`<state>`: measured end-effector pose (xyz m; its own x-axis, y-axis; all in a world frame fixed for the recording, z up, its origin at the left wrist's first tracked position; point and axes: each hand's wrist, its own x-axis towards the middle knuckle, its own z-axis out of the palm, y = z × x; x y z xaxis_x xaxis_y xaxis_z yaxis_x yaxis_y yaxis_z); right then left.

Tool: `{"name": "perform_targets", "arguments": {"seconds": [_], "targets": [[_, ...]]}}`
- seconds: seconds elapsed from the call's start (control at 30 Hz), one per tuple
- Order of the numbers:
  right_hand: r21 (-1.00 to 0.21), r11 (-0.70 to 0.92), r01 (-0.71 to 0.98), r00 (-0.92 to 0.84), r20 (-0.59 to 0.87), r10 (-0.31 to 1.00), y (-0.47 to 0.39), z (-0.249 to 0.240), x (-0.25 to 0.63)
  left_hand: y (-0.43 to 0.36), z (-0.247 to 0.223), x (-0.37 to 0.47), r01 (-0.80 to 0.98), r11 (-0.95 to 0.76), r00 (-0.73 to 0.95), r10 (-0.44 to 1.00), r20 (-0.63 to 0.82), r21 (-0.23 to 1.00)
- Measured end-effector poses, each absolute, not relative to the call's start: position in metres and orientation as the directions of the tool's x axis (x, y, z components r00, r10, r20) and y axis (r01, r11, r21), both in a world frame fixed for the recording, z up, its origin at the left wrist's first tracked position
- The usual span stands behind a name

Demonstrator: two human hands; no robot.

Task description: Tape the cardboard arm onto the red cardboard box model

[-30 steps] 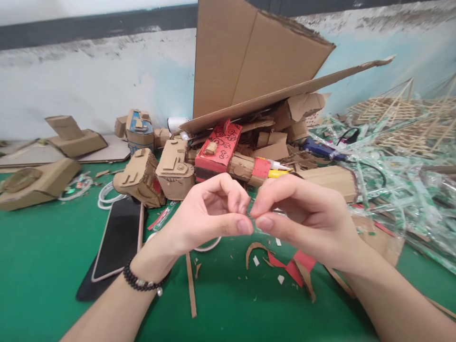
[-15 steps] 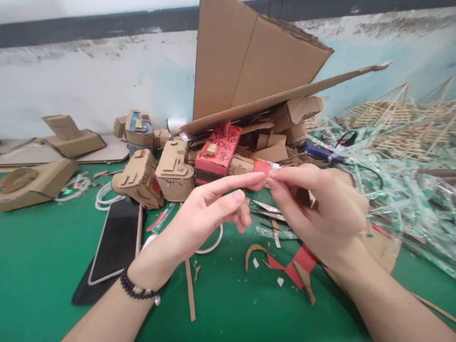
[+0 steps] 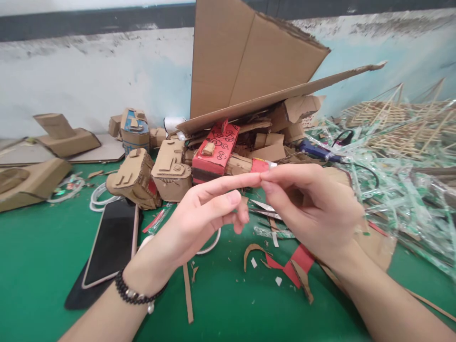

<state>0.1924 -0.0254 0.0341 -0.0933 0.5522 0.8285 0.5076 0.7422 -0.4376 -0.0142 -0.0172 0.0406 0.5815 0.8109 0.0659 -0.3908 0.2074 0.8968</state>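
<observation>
My left hand [image 3: 204, 216] reaches in from the lower left, index finger stretched out and thumb held apart, with the other fingers loosely bent. At its index fingertip, my right hand [image 3: 317, 209] pinches thumb and forefinger together, touching that tip. Whatever may lie in the pinch is too small or hidden to make out. Just behind the joined fingertips is a red-wrapped piece [image 3: 259, 165] at the end of a cardboard part. Scissors [image 3: 265, 209] lie partly hidden under my right hand. Red paper scraps [image 3: 292, 271] and a curved cardboard strip [image 3: 251, 251] rest on the green table below.
A red patterned box [image 3: 217, 147] and cardboard box models [image 3: 173, 171] stand behind my hands. Large cardboard sheets [image 3: 228, 57] lean over a scrap pile. A phone [image 3: 113, 242] lies at left. A blue glue gun [image 3: 315, 148] and tangled clear tape [image 3: 409, 204] are at right.
The view has shifted slightly, so the table things sit a little further left. Both hands keep nearly the same pose, fingertips still meeting.
</observation>
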Motion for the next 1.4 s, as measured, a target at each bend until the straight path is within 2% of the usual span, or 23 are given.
{"name": "perform_targets", "arguments": {"seconds": [0.33, 0.6, 0.83, 1.07, 1.27, 1.4], "targets": [[-0.662, 0.658, 0.359, -0.042, 0.693, 0.72, -0.0299, 0.0343, 0.1921, -0.019, 0.0412, -0.0138, -0.365, 0.15, 0.513, 0.856, 0.064, 0.919], [-0.751, 0.619, 0.23, -0.047, 0.627, 0.778, -0.0281, 0.035, 0.1921, -0.0187, 0.0415, -0.0104, -0.328, 0.093, 0.489, 0.868, 0.085, 0.94], [-0.782, 0.593, 0.192, -0.093, 0.587, 0.804, -0.0265, 0.0314, 0.1934, -0.0189, 0.0393, -0.0096, -0.274, 0.017, 0.435, 0.894, 0.109, 0.962], [-0.783, 0.581, 0.222, -0.152, 0.56, 0.814, -0.025, 0.0327, 0.1922, -0.0192, 0.0412, -0.005, -0.184, -0.112, 0.329, 0.929, 0.168, 0.977], [-0.781, 0.581, 0.228, -0.212, 0.542, 0.813, -0.0253, 0.0314, 0.1943, -0.0168, 0.0439, -0.0091, -0.154, -0.091, 0.375, 0.916, 0.144, 0.984], [-0.838, 0.532, 0.123, -0.237, 0.496, 0.835, -0.0249, 0.0345, 0.1974, -0.0149, 0.0438, -0.0123, -0.129, -0.15, 0.403, 0.895, 0.19, 0.98]]}}
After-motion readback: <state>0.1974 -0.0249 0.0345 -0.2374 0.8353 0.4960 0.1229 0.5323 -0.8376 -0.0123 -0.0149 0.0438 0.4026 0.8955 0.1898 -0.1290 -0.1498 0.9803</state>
